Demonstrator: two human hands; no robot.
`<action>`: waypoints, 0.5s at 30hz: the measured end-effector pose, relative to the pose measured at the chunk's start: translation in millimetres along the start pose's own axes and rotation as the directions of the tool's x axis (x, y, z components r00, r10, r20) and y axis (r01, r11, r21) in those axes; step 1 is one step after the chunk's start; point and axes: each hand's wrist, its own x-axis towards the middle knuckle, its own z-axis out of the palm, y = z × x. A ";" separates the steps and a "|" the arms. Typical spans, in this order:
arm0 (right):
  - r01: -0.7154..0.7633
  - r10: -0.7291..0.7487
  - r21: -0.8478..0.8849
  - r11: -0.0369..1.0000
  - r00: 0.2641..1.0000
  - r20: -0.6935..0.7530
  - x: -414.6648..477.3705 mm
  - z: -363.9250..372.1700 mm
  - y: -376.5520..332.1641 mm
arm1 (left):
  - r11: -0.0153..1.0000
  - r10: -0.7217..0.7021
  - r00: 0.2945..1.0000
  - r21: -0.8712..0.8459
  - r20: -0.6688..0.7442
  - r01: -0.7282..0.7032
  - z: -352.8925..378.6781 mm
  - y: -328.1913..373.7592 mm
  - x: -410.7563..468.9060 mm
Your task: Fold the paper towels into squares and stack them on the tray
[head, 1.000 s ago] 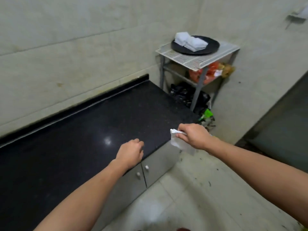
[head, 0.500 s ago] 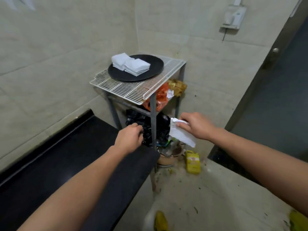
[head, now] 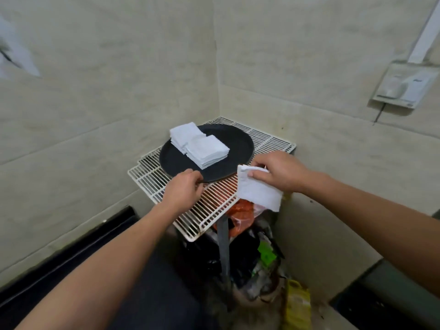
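White paper towel, folded, slightly rumpled.

Left hand curled, right hand pinched

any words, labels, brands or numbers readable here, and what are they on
Nothing here can be read.
Wall box: small dark marks, too blurred to read.
Yellow packet: print too blurred to read.
Green label: too small to read.
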 end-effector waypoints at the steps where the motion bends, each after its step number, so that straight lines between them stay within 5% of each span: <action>1: 0.037 -0.037 0.016 0.999 0.999 0.017 15.2 -3.2 8.3 | 0.997 -0.060 0.998 -0.052 -0.006 0.060 2.1 0.0 11.1; 5: 0.206 -0.213 0.094 0.974 0.975 0.065 89.7 -21.8 41.6 | 0.839 -0.334 0.942 -0.463 -0.022 0.287 10.3 6.8 65.0; 9: 0.334 -0.347 0.144 0.932 0.934 0.082 151.1 -34.9 54.1 | 0.573 -0.438 0.890 -0.723 0.128 0.386 9.6 20.9 103.4; 11: 0.367 -0.387 0.185 0.911 0.918 0.083 180.0 -38.7 56.4 | 0.444 -0.431 0.882 -0.806 0.191 0.391 8.2 24.0 116.9; 15: 0.406 -0.436 0.263 0.875 0.898 0.061 231.2 -40.6 53.1 | 0.370 -0.493 0.843 -0.825 0.215 0.426 3.2 19.4 134.8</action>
